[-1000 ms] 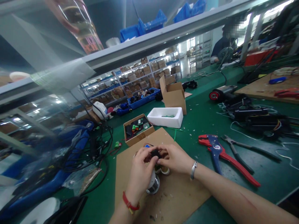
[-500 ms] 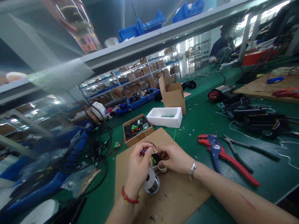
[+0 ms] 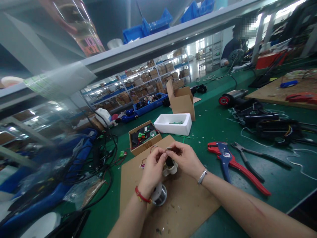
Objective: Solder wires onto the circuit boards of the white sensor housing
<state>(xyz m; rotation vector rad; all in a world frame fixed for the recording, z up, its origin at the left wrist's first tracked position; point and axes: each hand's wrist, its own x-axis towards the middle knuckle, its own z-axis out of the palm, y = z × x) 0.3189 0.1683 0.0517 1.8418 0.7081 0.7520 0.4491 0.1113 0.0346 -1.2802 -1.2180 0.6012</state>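
The left hand [image 3: 153, 173] and right hand [image 3: 185, 159] are curled nearly closed, their fingertips pinching a small black component [image 3: 169, 161], partly hidden by the fingers, while thin wires [image 3: 151, 150] loop above the left hand. A spool of solder wire [image 3: 159, 195], partly hidden by the left hand, sits on a cardboard sheet [image 3: 178, 211]. Off on the green desk [image 3: 272, 175], red-and-blue wire strippers [image 3: 226, 158] carry a round label too small to read.
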